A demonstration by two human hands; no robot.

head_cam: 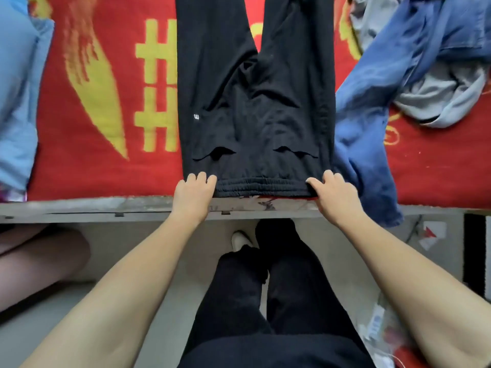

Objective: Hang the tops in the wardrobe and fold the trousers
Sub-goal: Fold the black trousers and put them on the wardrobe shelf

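Far left: light blue garment (18,88) lying on the bed, partly cut off by the frame edge. I can't tell what kind it is. Under everything is a red blanket (87,171) with a yellow pattern, ending at the grey bed edge (106,209) nearest me.

Left hand (194,195): at the left corner of the waistband, fingers curled over the fabric, gripping it.

Black trousers (255,102): centre of the bed, laid flat on the blanket. The elastic waistband is right at the bed edge and the legs run away from me and out of the top of the frame. The two legs lie side by side with a narrow gap of red between them higher up. Two pocket openings show just above the waistband, and there's a small white mark on the left side.

Right hand (334,197): at the right corner of the waistband, thumb on the band and fingers curled over the corner, gripping it. The hands are level with each other and the waistband is stretched between them.

Right of that: blue denim garment (372,107), crumpled, touching the right side of the trousers, with one end hanging over the bed edge. A grey garment (449,99) is bunched up against it further right.

Below the bed edge: the person's own legs in dark trousers, and a white shoe (240,240) on the floor.
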